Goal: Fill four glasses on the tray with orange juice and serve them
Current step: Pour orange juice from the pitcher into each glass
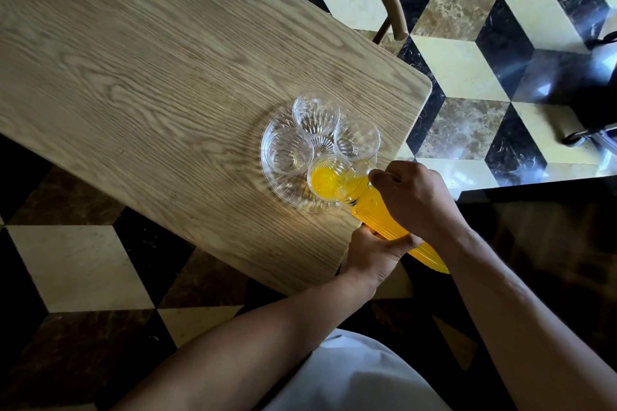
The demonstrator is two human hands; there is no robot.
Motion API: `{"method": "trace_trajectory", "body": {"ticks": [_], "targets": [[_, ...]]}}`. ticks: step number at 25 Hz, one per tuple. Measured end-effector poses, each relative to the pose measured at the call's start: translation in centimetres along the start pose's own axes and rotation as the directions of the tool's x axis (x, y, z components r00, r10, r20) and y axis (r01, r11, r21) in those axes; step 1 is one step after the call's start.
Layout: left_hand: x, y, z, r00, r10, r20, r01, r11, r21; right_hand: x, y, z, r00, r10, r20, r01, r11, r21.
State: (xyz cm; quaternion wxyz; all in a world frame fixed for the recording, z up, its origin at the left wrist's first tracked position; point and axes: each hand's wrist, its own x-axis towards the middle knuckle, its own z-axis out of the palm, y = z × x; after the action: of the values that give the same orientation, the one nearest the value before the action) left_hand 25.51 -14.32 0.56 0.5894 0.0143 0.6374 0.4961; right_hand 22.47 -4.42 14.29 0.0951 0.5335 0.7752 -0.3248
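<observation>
Both hands, left (374, 253) and right (414, 200), grip the ribbed clear juice-filled pitcher (384, 217). It tilts over the nearest ribbed clear glass (329, 180) on the round fluted glass tray (270, 160); that glass holds orange juice.

Seen from above: two bare forearms, uncovered from elbow to wrist, no sleeves in view. Left hand (374, 257) and right hand (415, 198) without rings, watch, bracelets or gloves. Below, at the lower edge, a plain white garment (354, 377) over the torso, smooth, unmarked, with no visible buttons, print or seams.
</observation>
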Motion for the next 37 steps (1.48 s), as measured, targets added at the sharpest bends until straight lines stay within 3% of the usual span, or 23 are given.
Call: {"method": "trace_trajectory", "body": {"ticks": [37], "targets": [[-0.77, 0.67, 0.28, 0.998, -0.054, -0.021, 0.053, 0.997, -0.049, 0.28, -0.31, 0.04, 1.0, -0.014, 0.021, 0.016, 0.998, -0.054]]}}
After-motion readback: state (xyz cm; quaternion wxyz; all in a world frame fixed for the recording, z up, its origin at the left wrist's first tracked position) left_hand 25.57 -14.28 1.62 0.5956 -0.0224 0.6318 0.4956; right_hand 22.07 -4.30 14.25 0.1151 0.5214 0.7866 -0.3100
